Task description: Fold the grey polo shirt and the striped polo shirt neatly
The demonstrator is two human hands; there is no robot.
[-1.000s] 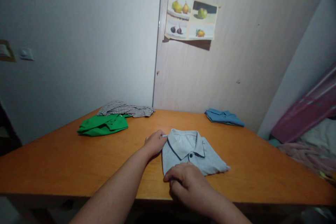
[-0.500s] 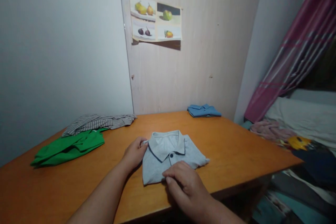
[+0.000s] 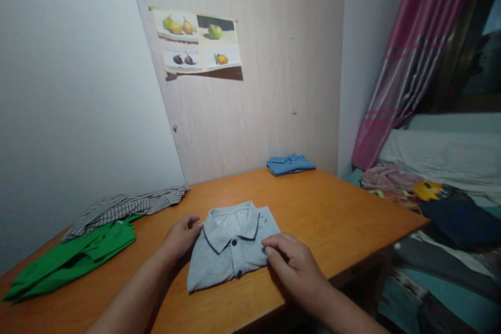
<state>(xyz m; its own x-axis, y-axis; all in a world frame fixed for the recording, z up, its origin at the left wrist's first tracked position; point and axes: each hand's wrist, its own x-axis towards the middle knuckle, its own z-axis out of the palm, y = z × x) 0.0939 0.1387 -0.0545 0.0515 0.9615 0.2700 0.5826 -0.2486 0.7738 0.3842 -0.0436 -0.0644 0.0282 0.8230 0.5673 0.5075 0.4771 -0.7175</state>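
Note:
A light grey polo shirt [image 3: 213, 263] lies folded on the wooden table [image 3: 336, 219], its dark-trimmed collar facing away from me and dark buttons down the placket. At its left shoulder is my left hand [image 3: 182, 239], fingers loosely curled, with a small gap between thumb and forefinger and the fingertips by the cloth's edge. My right hand [image 3: 295, 266] has thumb and forefinger closed on the shirt's right side. The remaining fingers of that hand are curled and partly hidden.
A green garment [image 3: 74, 258] and a striped garment [image 3: 125, 206] lie on the left of the table. A folded blue shirt [image 3: 290, 165] sits at the far edge. Beyond the table's right edge are heaped cloths [image 3: 454, 219] and a pink curtain [image 3: 395, 73].
My right hand has moved from the shirt's front edge to its right side, where the sleeve corner no longer sticks out. My left hand's pinch has loosened. The view has turned right.

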